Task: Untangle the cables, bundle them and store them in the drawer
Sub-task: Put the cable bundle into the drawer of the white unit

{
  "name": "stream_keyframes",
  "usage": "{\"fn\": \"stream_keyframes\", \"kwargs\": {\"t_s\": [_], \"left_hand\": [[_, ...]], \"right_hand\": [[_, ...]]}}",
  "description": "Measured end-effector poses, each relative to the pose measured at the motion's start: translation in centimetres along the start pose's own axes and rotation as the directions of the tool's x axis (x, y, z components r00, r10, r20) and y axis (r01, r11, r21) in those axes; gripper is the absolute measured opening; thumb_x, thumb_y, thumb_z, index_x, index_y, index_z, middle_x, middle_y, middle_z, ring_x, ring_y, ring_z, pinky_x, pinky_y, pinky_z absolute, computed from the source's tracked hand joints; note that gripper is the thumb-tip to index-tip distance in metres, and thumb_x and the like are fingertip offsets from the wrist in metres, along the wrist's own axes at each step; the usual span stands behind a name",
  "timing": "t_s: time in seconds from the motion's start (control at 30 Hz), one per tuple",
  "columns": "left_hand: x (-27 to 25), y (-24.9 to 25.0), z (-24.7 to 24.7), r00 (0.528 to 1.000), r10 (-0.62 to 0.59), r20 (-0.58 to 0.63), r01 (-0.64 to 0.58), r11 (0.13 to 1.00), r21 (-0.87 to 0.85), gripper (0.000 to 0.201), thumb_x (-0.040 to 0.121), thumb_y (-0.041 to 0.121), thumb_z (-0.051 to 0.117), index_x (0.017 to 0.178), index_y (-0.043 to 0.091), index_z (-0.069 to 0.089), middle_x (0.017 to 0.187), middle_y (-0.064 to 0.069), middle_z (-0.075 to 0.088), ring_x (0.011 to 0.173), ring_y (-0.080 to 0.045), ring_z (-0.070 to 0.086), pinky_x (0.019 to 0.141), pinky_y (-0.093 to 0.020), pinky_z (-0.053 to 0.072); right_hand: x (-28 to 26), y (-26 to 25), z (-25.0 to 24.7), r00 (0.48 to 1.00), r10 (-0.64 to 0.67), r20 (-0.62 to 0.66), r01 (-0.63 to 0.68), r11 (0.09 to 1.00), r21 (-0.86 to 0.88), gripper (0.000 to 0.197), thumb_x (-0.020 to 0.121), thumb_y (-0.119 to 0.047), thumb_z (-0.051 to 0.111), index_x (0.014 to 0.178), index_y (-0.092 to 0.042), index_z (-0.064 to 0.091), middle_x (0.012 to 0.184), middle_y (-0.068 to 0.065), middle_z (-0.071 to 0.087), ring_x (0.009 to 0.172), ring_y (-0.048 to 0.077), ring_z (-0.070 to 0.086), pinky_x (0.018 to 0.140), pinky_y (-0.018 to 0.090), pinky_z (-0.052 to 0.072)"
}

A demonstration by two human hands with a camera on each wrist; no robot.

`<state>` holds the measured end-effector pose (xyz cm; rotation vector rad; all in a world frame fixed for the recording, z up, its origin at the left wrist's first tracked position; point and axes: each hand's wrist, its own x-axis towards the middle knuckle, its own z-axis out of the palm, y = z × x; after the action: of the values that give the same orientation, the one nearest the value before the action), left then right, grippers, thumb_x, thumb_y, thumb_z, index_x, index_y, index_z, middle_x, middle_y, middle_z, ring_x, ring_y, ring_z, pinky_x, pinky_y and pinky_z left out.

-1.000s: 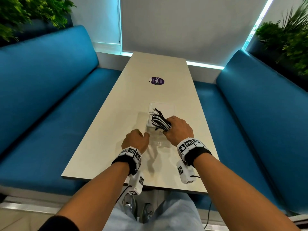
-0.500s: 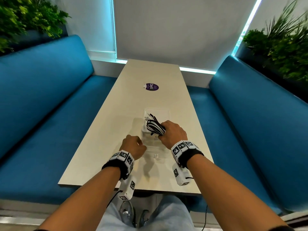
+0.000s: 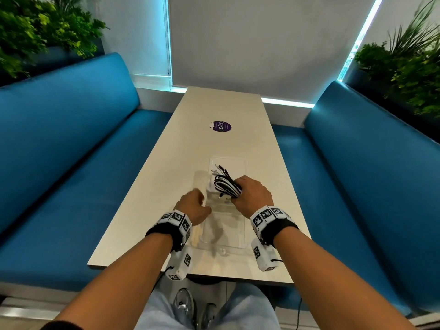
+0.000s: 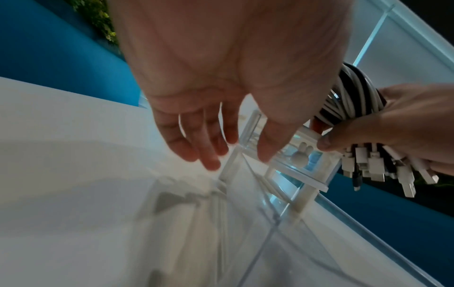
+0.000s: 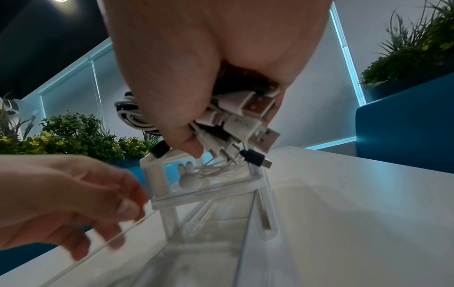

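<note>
Both forearms reach forward from the near edge of the scene, bare, each with a black band and a marker-covered white block at the wrist. The right hand (image 3: 253, 195) sits slightly farther and higher than the left, knuckles up, its fingers (image 5: 183, 134) curled tight around a bundle of cables (image 3: 226, 184), with the thumb tip pressed down at the front of the grip. The plug ends hang out below the fist. The left hand (image 3: 194, 206) lies to the left and a little nearer, palm down, its fingers (image 4: 209, 143) loosely spread and slightly bent, holding nothing; it is blurred.
</note>
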<state>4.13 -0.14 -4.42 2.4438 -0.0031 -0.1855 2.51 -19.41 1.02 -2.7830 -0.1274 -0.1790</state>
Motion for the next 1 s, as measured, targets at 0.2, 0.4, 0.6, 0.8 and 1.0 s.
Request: {"fn": "stream_keyframes", "kwargs": {"t_s": [0.2,0.4,0.6,0.8,1.0], "left_hand": [[0.4,0.8,0.3,0.977,0.190,0.097,-0.173,0.971,-0.168,0.105,0.077,-0.006,0.061,0.152,0.047,0.010,0.135,-0.003,0.029,0.095,-0.024,0.061,0.081,-0.029,0.053],[0.5,0.7,1.4,0.989,0.145,0.037,-0.136,0.976,-0.170,0.100,0.082,-0.005,0.061,0.150,0.050,0.012,0.123,-0.004,0.038,0.098,-0.024,0.052,0.075,-0.032,0.051],[0.4,0.5,1.2,0.986,0.156,0.060,-0.144,0.976,-0.164,0.103,0.080,-0.001,0.064,0.151,0.049,0.008,0.123,-0.006,0.041,0.101,-0.031,0.058,0.079,-0.044,0.057],[0.2,1.0,0.7,0.981,0.161,0.106,-0.144,0.977,-0.156,0.105,0.075,0.000,0.068,0.151,0.047,0.013,0.123,-0.012,0.048,0.092,-0.037,0.063,0.071,-0.049,0.059],[-0.1,0.9,0.6,0.982,0.131,0.139,-0.107,0.980,-0.169,0.117,0.075,0.001,0.076,0.144,0.062,0.003,0.131,-0.009,0.042,0.101,-0.033,0.061,0.068,-0.043,0.061]], "right_hand": [[0.3,0.2,0.1,1.000,0.001,0.005,-0.001,1.000,-0.012,0.027,0.078,-0.033,0.068,0.105,-0.030,0.064,0.105,-0.011,0.062,0.092,0.021,0.061,0.075,0.037,0.053],[0.5,0.3,0.0,1.000,-0.004,0.018,0.004,1.000,-0.009,0.028,0.078,-0.032,0.069,0.105,-0.029,0.064,0.105,-0.010,0.062,0.093,0.022,0.061,0.075,0.035,0.052],[0.6,0.1,-0.5,0.998,-0.003,0.065,0.003,1.000,-0.001,0.029,0.077,-0.034,0.070,0.106,-0.030,0.064,0.106,-0.010,0.062,0.092,0.022,0.061,0.077,0.038,0.053],[-1.7,0.1,-1.2,0.968,-0.163,0.192,0.192,0.971,-0.145,0.033,0.075,-0.042,0.066,0.107,-0.034,0.061,0.097,-0.009,0.055,0.085,0.019,0.060,0.069,0.035,0.051],[-4.4,1.0,0.4,0.910,0.121,0.396,0.039,0.927,-0.372,0.084,0.061,-0.074,0.070,0.119,-0.019,0.044,0.105,0.002,0.064,0.092,0.025,0.065,0.072,0.033,0.049]]}}
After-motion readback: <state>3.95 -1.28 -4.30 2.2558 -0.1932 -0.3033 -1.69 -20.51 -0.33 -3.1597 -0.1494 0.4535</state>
